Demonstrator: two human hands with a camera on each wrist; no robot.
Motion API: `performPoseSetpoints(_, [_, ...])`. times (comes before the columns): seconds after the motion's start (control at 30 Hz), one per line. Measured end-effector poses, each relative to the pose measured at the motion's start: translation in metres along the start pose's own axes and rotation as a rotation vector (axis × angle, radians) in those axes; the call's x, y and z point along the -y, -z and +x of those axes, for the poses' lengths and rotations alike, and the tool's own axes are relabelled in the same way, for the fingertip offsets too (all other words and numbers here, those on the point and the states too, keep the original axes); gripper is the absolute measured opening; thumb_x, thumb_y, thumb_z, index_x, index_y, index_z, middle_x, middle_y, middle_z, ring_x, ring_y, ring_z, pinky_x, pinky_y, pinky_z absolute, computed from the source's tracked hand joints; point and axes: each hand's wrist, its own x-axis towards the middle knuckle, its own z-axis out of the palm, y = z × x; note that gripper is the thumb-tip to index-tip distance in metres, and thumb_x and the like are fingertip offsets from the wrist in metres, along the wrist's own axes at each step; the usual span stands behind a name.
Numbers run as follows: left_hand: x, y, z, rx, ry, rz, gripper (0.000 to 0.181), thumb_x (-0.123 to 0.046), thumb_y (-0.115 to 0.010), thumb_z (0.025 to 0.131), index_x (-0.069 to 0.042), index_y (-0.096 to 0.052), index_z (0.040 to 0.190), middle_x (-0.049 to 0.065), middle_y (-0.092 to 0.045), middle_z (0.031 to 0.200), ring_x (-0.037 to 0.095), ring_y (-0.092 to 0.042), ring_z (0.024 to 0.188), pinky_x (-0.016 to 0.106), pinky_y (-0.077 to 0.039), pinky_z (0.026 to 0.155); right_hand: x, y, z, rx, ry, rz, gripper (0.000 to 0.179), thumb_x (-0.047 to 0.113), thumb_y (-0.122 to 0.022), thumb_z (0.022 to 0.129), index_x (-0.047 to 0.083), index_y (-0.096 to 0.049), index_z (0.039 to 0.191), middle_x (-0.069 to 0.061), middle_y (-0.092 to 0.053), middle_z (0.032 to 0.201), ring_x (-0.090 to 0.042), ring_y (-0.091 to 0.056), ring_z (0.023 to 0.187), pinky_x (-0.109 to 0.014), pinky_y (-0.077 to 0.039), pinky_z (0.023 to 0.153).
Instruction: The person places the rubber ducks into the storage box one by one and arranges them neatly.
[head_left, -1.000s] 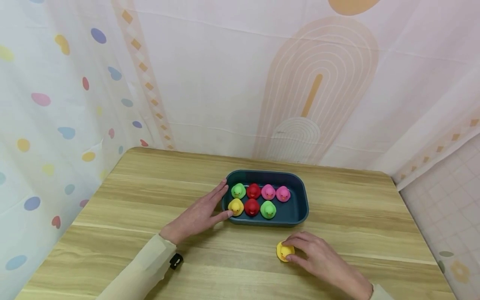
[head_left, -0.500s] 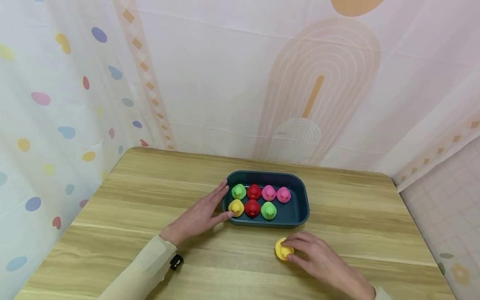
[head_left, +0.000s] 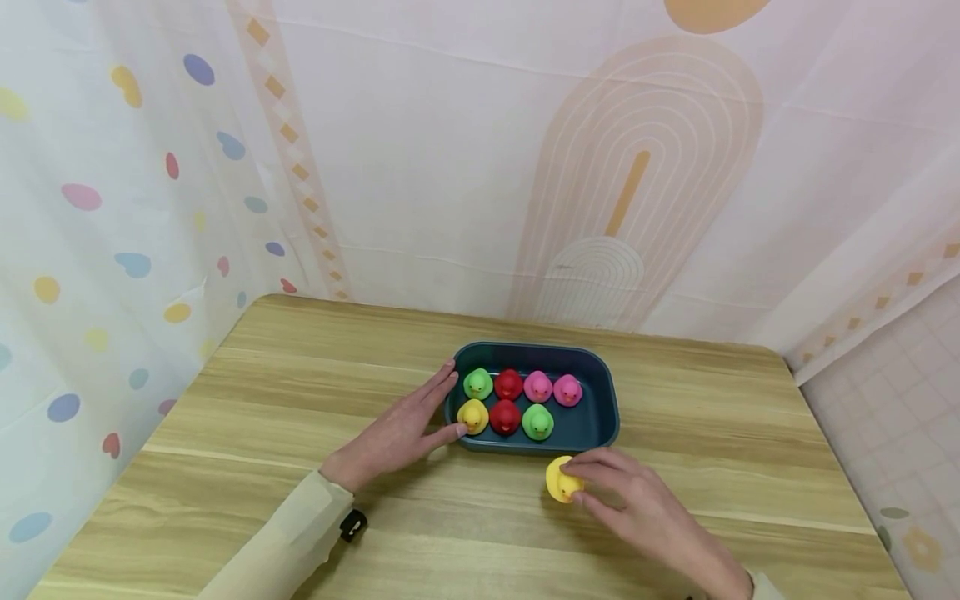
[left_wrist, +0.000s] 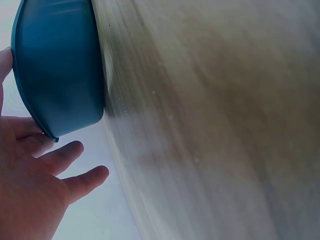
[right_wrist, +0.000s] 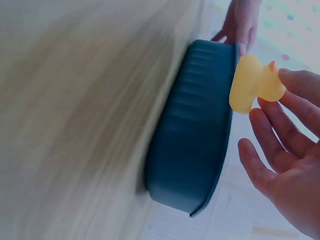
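Note:
A dark teal box [head_left: 588, 421] on the table holds several small rubber ducks in two rows. My left hand [head_left: 401, 429] rests on its left end, fingers fairly straight along the rim and thumb near the front corner by a yellow duck [head_left: 472, 415]. In the left wrist view, these fingers [left_wrist: 82, 182] spread past the box's edge. My right hand [head_left: 637, 500] pinches another yellow rubber duck [head_left: 564, 482] by its head with thumb and fingertips, just in front of the box. The right wrist view shows this duck [right_wrist: 247, 85] raised off the table, at the height of the rim.
Green [head_left: 537, 422], red [head_left: 506, 417] and pink ducks [head_left: 567, 390] fill the left and middle of the box; its right end shows bare floor. The wooden table [head_left: 712, 400] meets a patterned curtain [head_left: 435, 167] behind. A black strap piece [head_left: 352, 525] sits at my left sleeve.
My right hand has lifted the yellow duck from the table and brought it slightly toward the box, tilting it. My left hand has stayed on the box.

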Motion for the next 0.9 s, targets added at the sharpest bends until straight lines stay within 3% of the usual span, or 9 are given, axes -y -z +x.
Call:
performPoseSetpoints(0.17, [0.0,0.0,0.0,-0.003,-0.002,0.001,0.088,-0.059,-0.055,0.102,-0.003,-0.026,0.163,0.006,-0.014,0.173,0.033,-0.033,0.152,0.051,-0.036,0.118,0.001,0.001,0.005,-0.044,0.024,0.004,0.043,-0.002,-0.086,0.079,0.015,-0.077,0.117,0.004,-0.071,0.115,-0.015,-0.069,0.1,-0.012,-0.05,0.093])
performPoseSetpoints(0.33, [-0.001,0.0,0.0,-0.006,-0.006,0.006,0.088,-0.06,-0.055,0.102,-0.003,-0.026,0.163,0.007,-0.014,0.173,0.035,-0.034,0.151,0.053,-0.036,0.117,0.002,0.001,0.01,-0.067,0.028,0.001,0.042,-0.001,-0.087,0.079,0.014,-0.077,0.117,0.001,-0.071,0.115,-0.017,-0.069,0.101,-0.009,-0.046,0.096])
performPoseSetpoints(0.77, [-0.003,0.001,0.0,-0.003,0.001,0.012,0.086,-0.057,-0.055,0.103,-0.002,-0.026,0.163,0.006,-0.014,0.173,0.034,-0.034,0.151,0.052,-0.037,0.117,-0.002,0.005,0.021,-0.091,0.021,-0.011,0.037,0.0,-0.086,0.08,0.009,-0.078,0.115,-0.001,-0.072,0.114,-0.018,-0.07,0.101,-0.013,-0.052,0.09])
performPoseSetpoints(0.9, [-0.003,0.002,-0.001,0.002,0.003,0.013,0.087,-0.058,-0.054,0.103,-0.002,-0.026,0.163,0.007,-0.014,0.173,0.033,-0.033,0.152,0.052,-0.037,0.117,-0.004,0.007,0.025,-0.09,0.004,-0.019,0.036,0.001,-0.086,0.081,0.009,-0.078,0.116,-0.002,-0.072,0.114,-0.019,-0.071,0.101,-0.024,-0.058,0.086])
